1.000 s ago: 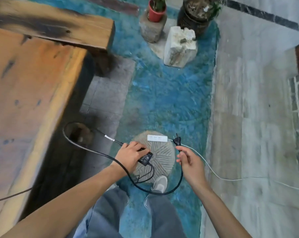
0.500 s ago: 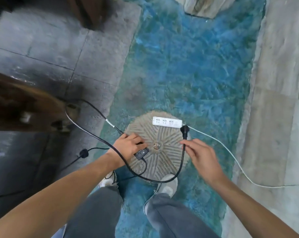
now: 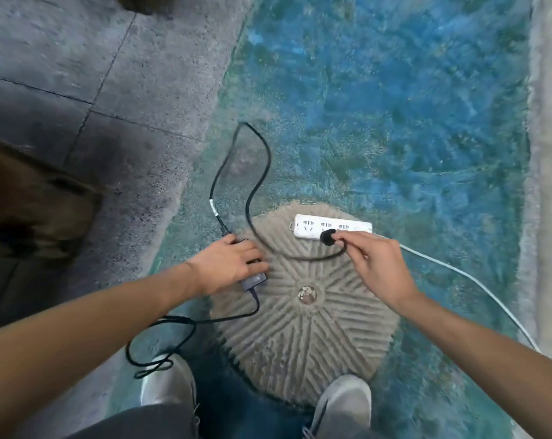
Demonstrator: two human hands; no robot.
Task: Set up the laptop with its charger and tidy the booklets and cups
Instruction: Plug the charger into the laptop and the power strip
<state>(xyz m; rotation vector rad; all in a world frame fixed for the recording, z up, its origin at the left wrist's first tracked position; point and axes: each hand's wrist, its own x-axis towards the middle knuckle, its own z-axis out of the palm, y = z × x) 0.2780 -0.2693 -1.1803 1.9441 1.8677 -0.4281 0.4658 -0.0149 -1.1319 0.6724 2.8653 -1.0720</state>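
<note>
The right hand (image 3: pixel 379 264) pinched the charger's black plug (image 3: pixel 328 237) against the white power strip (image 3: pixel 331 228) on the grooved round stone (image 3: pixel 303 327), apparently not fully seated. The left hand (image 3: pixel 227 264) curled over the charger brick (image 3: pixel 253 280) at the stone's left edge. Laptop, booklets and cups were out of view, so most of the task looked undone.

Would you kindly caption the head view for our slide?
Right hand presses black plug at white power strip while left hand holds charger brick.

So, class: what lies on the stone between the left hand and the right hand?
In the head view, a black cable curves across bare stone between the left hand and right hand; nothing else.
</note>
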